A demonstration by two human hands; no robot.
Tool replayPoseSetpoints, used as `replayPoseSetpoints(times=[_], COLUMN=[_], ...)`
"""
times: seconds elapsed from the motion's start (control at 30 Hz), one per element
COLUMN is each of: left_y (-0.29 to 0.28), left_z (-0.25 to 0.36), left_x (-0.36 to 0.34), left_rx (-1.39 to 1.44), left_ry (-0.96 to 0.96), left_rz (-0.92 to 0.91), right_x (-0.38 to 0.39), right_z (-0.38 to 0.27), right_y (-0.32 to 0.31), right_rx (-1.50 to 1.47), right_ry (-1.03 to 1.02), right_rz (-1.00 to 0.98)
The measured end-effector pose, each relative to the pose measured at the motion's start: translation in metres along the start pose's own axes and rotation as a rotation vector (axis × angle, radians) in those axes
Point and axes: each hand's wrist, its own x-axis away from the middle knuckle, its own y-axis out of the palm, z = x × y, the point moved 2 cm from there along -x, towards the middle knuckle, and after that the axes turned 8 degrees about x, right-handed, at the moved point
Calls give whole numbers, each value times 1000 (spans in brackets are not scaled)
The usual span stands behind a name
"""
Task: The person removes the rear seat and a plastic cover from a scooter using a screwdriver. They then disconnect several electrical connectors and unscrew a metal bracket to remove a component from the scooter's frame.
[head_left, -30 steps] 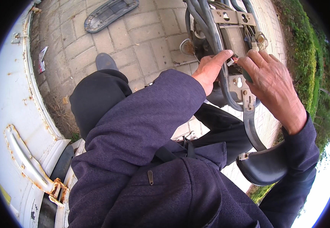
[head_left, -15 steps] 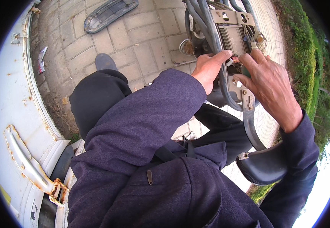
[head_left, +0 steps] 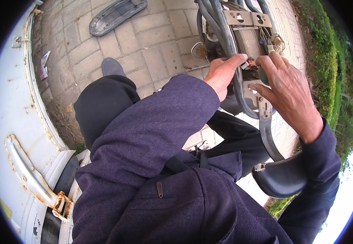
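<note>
Grey metal tubes form the bare frame (head_left: 238, 91) of what looks like a small electric vehicle, upper right. My left hand (head_left: 221, 75) is closed at its near tube, thumb laid across the top; the other fingers are hidden. Close to that thumb sit a small white connector (head_left: 245, 65) and red-orange wires (head_left: 253, 64). Over the frame's far side, my right hand (head_left: 288, 85) curls around a dark green rounded thing (head_left: 263, 76), its kind unclear, with the thumb standing a little off it. A ribbed metal box (head_left: 248, 40) lies between the tubes beyond both hands.
A black padded seat or backrest (head_left: 280, 177) juts out under my right forearm. Left stands a rusty white metal panel (head_left: 9, 93) with a handle (head_left: 30, 173). A long grey plastic cover (head_left: 117, 16) lies on the paving (head_left: 156, 34). Hedge (head_left: 323, 53) runs along the right.
My right thumb has shifted slightly away from the wires, and its fingers have moved a little, leaving more of the red-orange wires showing. My left hand stays nearly still.
</note>
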Motion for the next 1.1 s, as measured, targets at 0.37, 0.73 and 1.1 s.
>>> replayPoseSetpoints(times=[0.37, 0.73, 1.1], left_y=[0, 0, -2], left_z=[1, -1, -1], left_x=[2, 1, -2], left_rx=[4, 45, 18], left_ry=[-27, -21, -34], left_rz=[-10, -39, -84], right_x=[-9, -8, 2], right_z=[-1, -1, 6], right_y=[-4, -5, 0], right_rx=[166, 118, -54], right_ry=[-174, -99, 93], right_rz=[-31, -111, -197])
